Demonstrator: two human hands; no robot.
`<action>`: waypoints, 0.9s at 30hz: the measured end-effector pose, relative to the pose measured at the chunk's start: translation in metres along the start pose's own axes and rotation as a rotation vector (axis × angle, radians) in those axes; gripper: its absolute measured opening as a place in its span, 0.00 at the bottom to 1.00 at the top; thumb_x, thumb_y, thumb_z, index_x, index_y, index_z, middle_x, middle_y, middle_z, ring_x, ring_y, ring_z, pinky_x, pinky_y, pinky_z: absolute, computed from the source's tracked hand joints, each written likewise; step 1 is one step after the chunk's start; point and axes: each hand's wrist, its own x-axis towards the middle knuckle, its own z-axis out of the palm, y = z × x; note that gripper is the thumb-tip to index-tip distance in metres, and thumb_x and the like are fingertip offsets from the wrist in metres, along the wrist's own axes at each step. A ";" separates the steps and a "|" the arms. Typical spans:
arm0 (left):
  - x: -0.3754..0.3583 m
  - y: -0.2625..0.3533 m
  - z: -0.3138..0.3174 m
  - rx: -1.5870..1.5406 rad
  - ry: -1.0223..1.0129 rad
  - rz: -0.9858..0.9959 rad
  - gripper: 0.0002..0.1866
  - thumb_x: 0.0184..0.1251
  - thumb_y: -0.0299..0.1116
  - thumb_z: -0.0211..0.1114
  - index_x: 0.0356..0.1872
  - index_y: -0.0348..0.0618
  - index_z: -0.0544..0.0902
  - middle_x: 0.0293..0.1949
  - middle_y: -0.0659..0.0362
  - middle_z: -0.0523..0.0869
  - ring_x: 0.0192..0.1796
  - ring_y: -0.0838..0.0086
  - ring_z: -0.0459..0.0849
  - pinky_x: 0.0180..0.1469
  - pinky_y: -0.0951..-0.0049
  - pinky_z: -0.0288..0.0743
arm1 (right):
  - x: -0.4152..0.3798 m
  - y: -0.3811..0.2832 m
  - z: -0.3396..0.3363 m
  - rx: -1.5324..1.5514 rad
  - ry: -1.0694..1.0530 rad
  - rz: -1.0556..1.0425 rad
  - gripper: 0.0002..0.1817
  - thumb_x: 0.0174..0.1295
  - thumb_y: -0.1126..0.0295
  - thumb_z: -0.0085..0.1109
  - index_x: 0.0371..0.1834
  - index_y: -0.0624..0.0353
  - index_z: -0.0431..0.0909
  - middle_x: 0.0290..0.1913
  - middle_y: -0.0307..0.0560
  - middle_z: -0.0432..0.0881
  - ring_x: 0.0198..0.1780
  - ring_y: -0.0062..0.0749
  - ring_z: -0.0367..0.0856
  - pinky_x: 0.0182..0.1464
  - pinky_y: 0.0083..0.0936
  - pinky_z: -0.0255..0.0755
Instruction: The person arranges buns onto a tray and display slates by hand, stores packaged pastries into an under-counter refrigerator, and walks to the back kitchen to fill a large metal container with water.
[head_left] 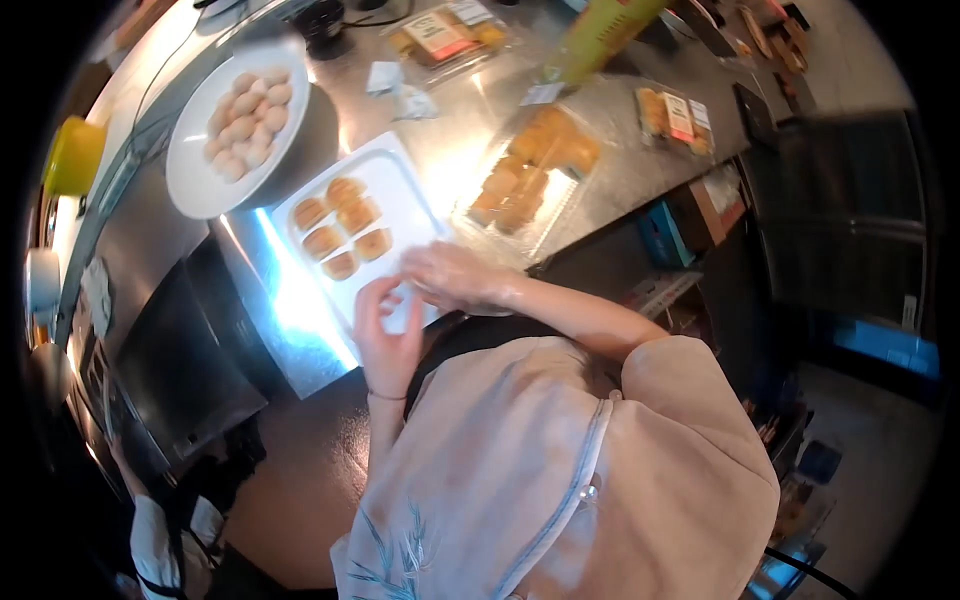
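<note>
Both my hands are close together over the near right corner of a white tray (395,165). My left hand (385,325) has its fingers curled with a gap between thumb and fingers, and nothing shows in that gap. Beside it, my right hand (445,275) is bent over with its fingers bunched; whatever its fingertips hold is hidden. Several golden-brown bread pieces (340,225) lie in the tray beyond my hands. Right of the tray, an open clear plastic pack (540,235) contains more golden buns (525,170).
A white bowl (190,175) of eggs (245,125) stands at the back left. Labelled packs (440,35) (675,118) and a green bag (605,35) are farther back. Another person's sleeve (155,540) shows at lower left.
</note>
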 end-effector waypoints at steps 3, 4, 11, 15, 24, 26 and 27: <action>0.033 0.033 0.048 0.121 -0.156 0.233 0.26 0.47 0.32 0.66 0.48 0.38 0.68 0.46 0.53 0.70 0.40 0.65 0.73 0.39 0.70 0.68 | -0.083 0.030 -0.043 0.083 0.064 -0.022 0.10 0.50 0.67 0.52 0.33 0.59 0.72 0.35 0.48 0.74 0.35 0.43 0.74 0.36 0.33 0.69; 0.041 0.037 0.062 0.249 -0.171 0.320 0.28 0.46 0.34 0.66 0.50 0.39 0.67 0.48 0.52 0.69 0.42 0.62 0.73 0.41 0.67 0.69 | -0.105 0.040 -0.056 -0.192 0.248 -0.126 0.09 0.50 0.68 0.53 0.34 0.58 0.72 0.32 0.46 0.74 0.33 0.42 0.74 0.33 0.32 0.68; 0.076 0.024 0.097 0.282 -0.119 0.235 0.14 0.57 0.30 0.54 0.44 0.37 0.71 0.38 0.49 0.74 0.42 0.57 0.73 0.44 0.65 0.67 | -0.153 0.101 -0.094 -0.319 0.386 0.660 0.33 0.46 0.51 0.60 0.50 0.61 0.64 0.46 0.53 0.73 0.48 0.41 0.73 0.48 0.32 0.68; 0.082 0.017 0.098 0.238 -0.129 0.157 0.13 0.59 0.30 0.53 0.44 0.36 0.70 0.39 0.49 0.74 0.42 0.57 0.72 0.44 0.65 0.66 | -0.105 0.086 -0.091 -0.334 0.198 0.590 0.48 0.36 0.45 0.64 0.57 0.61 0.56 0.58 0.61 0.60 0.59 0.48 0.60 0.59 0.36 0.59; 0.083 0.019 0.102 0.269 -0.078 0.112 0.14 0.59 0.30 0.52 0.45 0.35 0.69 0.41 0.48 0.74 0.45 0.56 0.71 0.47 0.64 0.65 | -0.083 0.088 -0.063 -0.331 0.157 0.791 0.51 0.25 0.52 0.71 0.59 0.53 0.58 0.57 0.61 0.59 0.56 0.54 0.60 0.54 0.41 0.62; 0.082 0.020 0.104 0.273 -0.058 0.103 0.14 0.59 0.30 0.52 0.45 0.35 0.69 0.41 0.48 0.74 0.45 0.55 0.71 0.47 0.63 0.65 | -0.082 0.090 -0.058 -0.343 0.198 0.798 0.49 0.26 0.55 0.71 0.59 0.51 0.59 0.57 0.61 0.58 0.55 0.52 0.61 0.52 0.40 0.62; 0.082 0.021 0.104 0.278 -0.071 0.084 0.14 0.59 0.30 0.52 0.45 0.36 0.69 0.41 0.48 0.74 0.45 0.55 0.71 0.47 0.63 0.65 | -0.080 0.088 -0.058 -0.341 0.190 0.786 0.49 0.26 0.55 0.71 0.59 0.51 0.59 0.57 0.61 0.58 0.55 0.52 0.61 0.52 0.40 0.62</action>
